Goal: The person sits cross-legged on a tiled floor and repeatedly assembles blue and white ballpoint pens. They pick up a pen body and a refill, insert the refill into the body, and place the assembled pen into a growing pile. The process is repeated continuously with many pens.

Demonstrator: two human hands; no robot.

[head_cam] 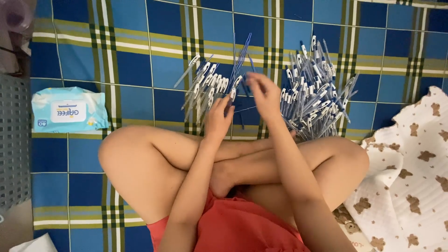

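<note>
**Left hand clutching a bundle of pens, right hand reaching in above them**

Gripping tight, the left hand (218, 116) has its grip closed round a bundle of blue pens (237, 65), whose shafts fan up toward 12 o'clock from the fist. At about 2 o'clock from it, the right hand (265, 95) hangs with fingers loosely curled and spread; its fingertips lie close to the upper part of the bundle, but whether that grip pinches a pen or holds nothing cannot be told — the hand is blurred.

Two heaps of like pens lie on the blue, green and white plaid blanket (140, 56). The smaller pile of pens (203, 86), white clips showing, lies at 10 o'clock of the left hand, just beside it. The larger pile of pens (315, 93) is at 3 o'clock of the right hand, near the wrist, a tangled mound.

Both forearms cross over the person's folded bare legs (154, 168), with red shorts (238, 224) at 6 o'clock of the frame.

A pale blue pack of wet wipes (67, 111) lies flat at 9 o'clock, well apart from the hands. A grey perforated basket (13, 140) stands at the far 9 o'clock edge. At 4 o'clock lies a cream cloth printed with brown bears (410, 177), touching the person's knee.
</note>
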